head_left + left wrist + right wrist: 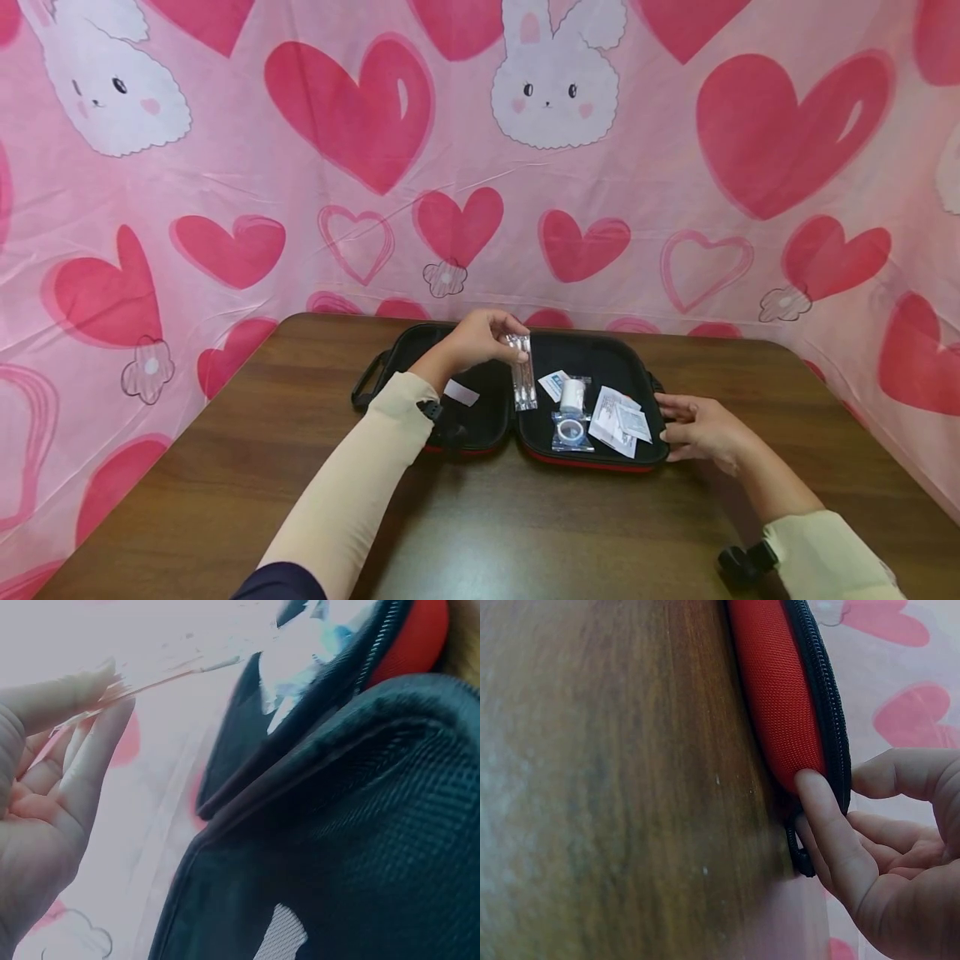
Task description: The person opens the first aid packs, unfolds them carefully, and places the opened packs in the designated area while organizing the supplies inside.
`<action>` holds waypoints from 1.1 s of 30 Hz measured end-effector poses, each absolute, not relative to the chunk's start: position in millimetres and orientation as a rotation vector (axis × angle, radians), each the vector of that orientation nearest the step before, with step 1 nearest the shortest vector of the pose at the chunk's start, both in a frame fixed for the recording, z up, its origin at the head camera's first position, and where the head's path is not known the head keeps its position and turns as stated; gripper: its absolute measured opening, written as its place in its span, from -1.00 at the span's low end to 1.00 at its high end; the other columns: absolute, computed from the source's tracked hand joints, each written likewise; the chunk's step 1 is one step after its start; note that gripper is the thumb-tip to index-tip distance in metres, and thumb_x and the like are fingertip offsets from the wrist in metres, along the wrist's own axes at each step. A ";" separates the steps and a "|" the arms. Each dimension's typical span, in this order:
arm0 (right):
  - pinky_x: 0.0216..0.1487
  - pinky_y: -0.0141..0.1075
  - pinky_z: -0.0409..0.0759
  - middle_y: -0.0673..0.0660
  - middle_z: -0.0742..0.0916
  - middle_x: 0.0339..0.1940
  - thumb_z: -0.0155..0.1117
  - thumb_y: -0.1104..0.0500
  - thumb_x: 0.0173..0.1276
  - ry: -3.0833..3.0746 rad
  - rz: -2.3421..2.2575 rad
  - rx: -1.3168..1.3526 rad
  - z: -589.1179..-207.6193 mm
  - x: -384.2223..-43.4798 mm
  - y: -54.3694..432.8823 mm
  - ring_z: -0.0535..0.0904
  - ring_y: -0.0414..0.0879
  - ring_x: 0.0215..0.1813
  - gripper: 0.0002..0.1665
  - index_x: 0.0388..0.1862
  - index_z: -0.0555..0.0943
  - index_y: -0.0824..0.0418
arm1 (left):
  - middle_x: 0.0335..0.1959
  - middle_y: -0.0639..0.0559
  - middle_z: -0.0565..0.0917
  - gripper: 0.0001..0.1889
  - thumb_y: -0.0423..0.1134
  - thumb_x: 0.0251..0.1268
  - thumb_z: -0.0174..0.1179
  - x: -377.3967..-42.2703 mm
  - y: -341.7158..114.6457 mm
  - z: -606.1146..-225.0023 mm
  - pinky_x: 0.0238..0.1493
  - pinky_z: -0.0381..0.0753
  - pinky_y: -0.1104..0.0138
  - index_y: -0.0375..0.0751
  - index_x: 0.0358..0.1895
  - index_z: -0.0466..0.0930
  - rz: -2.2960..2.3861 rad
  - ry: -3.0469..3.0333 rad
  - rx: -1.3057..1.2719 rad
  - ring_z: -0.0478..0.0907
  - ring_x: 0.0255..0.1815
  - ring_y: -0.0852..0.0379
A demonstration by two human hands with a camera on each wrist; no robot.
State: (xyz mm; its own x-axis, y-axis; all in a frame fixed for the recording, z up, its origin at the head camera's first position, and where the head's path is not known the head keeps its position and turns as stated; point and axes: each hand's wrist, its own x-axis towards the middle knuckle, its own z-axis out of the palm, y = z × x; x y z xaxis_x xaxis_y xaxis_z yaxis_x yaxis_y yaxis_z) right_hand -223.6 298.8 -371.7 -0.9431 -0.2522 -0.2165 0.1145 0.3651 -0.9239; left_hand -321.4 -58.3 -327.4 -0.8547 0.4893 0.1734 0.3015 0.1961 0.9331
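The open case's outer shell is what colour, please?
The outer shell is red, seen best in the right wrist view.

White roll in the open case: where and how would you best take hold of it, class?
Probably pinch the white roll by its rounded sides, coming from above: it looks cylindrical, the open case leaves its upper side exposed, and the ring-shaped packet crowds its near side.

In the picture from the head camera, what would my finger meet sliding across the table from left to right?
Handle, left hand, long packet, white roll, papers, right hand.
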 end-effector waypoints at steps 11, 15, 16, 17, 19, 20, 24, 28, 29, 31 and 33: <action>-0.21 -0.05 0.70 0.67 0.26 0.31 0.19 0.52 0.23 2.305 -1.609 -0.111 -369.6 -222.0 297.4 0.56 0.00 -0.13 -0.12 0.45 -0.01 0.60 | -0.30 -0.06 0.68 -0.63 -0.53 0.01 0.42 -324.5 -94.5 -327.6 -0.21 0.67 0.27 -0.47 -0.04 0.62 1.980 2.286 0.623 0.57 -0.33 0.09; -0.20 -0.05 0.70 0.66 0.26 0.31 0.19 0.51 0.23 2.300 -1.609 -0.111 -369.4 -221.7 296.8 0.56 0.00 -0.14 -0.12 0.45 -0.01 0.60 | -0.27 -0.07 0.67 -0.62 -0.58 0.03 0.37 -325.9 -111.5 -330.4 -0.18 0.70 0.23 -0.53 -0.01 0.58 2.095 2.252 0.556 0.59 -0.30 0.10; -0.20 -0.05 0.70 0.66 0.26 0.32 0.19 0.52 0.23 2.297 -1.613 -0.104 -369.4 -221.8 296.5 0.56 0.00 -0.14 -0.12 0.46 0.00 0.60 | -0.26 -0.07 0.66 -0.62 -0.58 0.04 0.37 -325.6 -115.7 -331.0 -0.18 0.70 0.22 -0.53 -0.01 0.58 2.112 2.257 0.544 0.59 -0.30 0.11; -0.20 -0.04 0.70 0.66 0.26 0.32 0.19 0.51 0.23 2.295 -1.613 -0.106 -369.4 -221.8 296.4 0.57 0.00 -0.14 -0.12 0.46 -0.01 0.60 | -0.27 -0.07 0.66 -0.62 -0.58 0.04 0.37 -325.4 -119.9 -331.7 -0.19 0.70 0.22 -0.53 -0.01 0.58 2.126 2.269 0.531 0.59 -0.30 0.12; -0.19 -0.04 0.70 0.67 0.26 0.32 0.19 0.51 0.24 2.292 -1.612 -0.111 -369.4 -221.9 296.4 0.57 0.01 -0.13 -0.12 0.46 -0.01 0.60 | -0.28 -0.07 0.65 -0.63 -0.59 0.03 0.36 -325.7 -127.9 -334.4 -0.21 0.71 0.22 -0.54 -0.02 0.58 2.158 2.286 0.506 0.59 -0.32 0.12; -0.19 -0.04 0.70 0.67 0.26 0.32 0.19 0.51 0.24 2.292 -1.611 -0.113 -369.4 -221.8 296.5 0.57 0.01 -0.13 -0.12 0.46 -0.01 0.60 | -0.28 -0.06 0.65 -0.63 -0.59 0.03 0.37 -326.0 -131.7 -336.0 -0.22 0.71 0.22 -0.54 -0.03 0.58 2.175 2.297 0.489 0.59 -0.34 0.13; -0.18 -0.04 0.69 0.67 0.25 0.32 0.19 0.51 0.24 2.295 -1.608 -0.117 -369.3 -221.3 296.5 0.57 0.02 -0.12 -0.12 0.45 -0.02 0.60 | -0.30 -0.01 0.65 -0.61 -0.58 0.02 0.39 -329.0 -145.9 -343.9 -0.26 0.70 0.28 -0.55 -0.02 0.58 2.245 2.334 0.411 0.56 -0.36 0.15; -0.18 -0.04 0.69 0.67 0.26 0.32 0.19 0.51 0.25 2.303 -1.604 -0.117 -370.0 -221.7 296.7 0.57 0.03 -0.11 -0.12 0.45 -0.01 0.60 | -0.28 0.02 0.65 -0.56 -0.56 0.02 0.40 -331.9 -159.5 -350.6 -0.25 0.69 0.34 -0.58 0.03 0.55 2.279 2.384 0.362 0.53 -0.33 0.14; -0.18 -0.04 0.69 0.67 0.26 0.32 0.19 0.51 0.25 2.306 -1.602 -0.114 -370.1 -221.8 296.8 0.57 0.03 -0.12 -0.13 0.45 0.00 0.60 | -0.27 0.03 0.64 -0.56 -0.55 0.03 0.40 -332.6 -162.8 -352.0 -0.25 0.68 0.35 -0.58 0.04 0.55 2.278 2.403 0.352 0.52 -0.32 0.15; -0.18 -0.03 0.69 0.67 0.27 0.32 0.19 0.50 0.25 2.310 -1.599 -0.111 -370.2 -222.0 296.9 0.57 0.03 -0.12 -0.13 0.46 0.00 0.60 | -0.26 0.05 0.64 -0.54 -0.55 0.03 0.40 -334.1 -169.5 -354.7 -0.24 0.67 0.38 -0.58 0.06 0.54 2.281 2.436 0.326 0.52 -0.31 0.16; -0.18 -0.03 0.69 0.66 0.27 0.32 0.20 0.50 0.25 2.314 -1.595 -0.107 -370.0 -222.0 297.0 0.56 0.03 -0.12 -0.13 0.46 0.01 0.59 | -0.25 0.06 0.64 -0.54 -0.56 0.02 0.40 -335.7 -176.3 -357.2 -0.25 0.67 0.41 -0.56 0.06 0.55 2.304 2.448 0.276 0.52 -0.30 0.18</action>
